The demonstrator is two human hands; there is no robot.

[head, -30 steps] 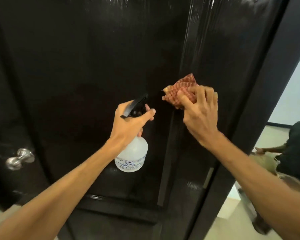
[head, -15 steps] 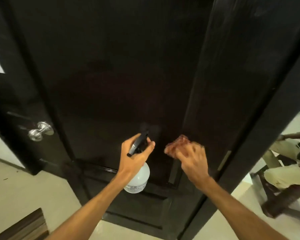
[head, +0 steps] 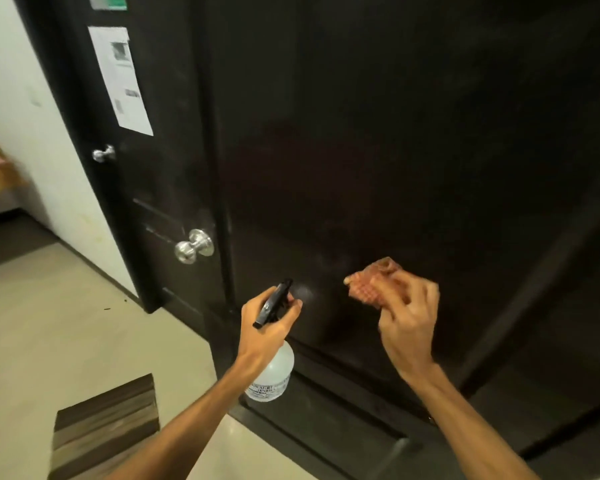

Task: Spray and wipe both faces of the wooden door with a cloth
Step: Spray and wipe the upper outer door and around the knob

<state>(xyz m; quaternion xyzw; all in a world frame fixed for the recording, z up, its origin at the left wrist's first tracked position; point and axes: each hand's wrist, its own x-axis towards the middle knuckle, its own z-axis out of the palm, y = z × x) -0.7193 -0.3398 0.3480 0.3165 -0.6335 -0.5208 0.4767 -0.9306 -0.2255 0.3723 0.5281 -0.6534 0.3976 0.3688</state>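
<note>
The dark wooden door [head: 378, 150] fills most of the view, with a faint wet patch just ahead of the spray nozzle. My left hand [head: 265, 323] grips the clear spray bottle [head: 272, 374] by its black trigger head, nozzle aimed at the door's lower panel. To the right, my right hand [head: 407, 323] holds a bunched red checked cloth [head: 371, 284] close to the door face; whether the cloth touches the wood is unclear.
A silver door knob [head: 193, 245] sits on the door's left edge. A second dark door behind carries a smaller knob [head: 103, 154] and a white paper notice [head: 122, 77]. Beige floor lies at left, with a striped mat [head: 108, 424] near my feet.
The view has swung left and down, bringing the notice and the second door into sight. Both hands sit lower on the door. The seated person at right is out of view.
</note>
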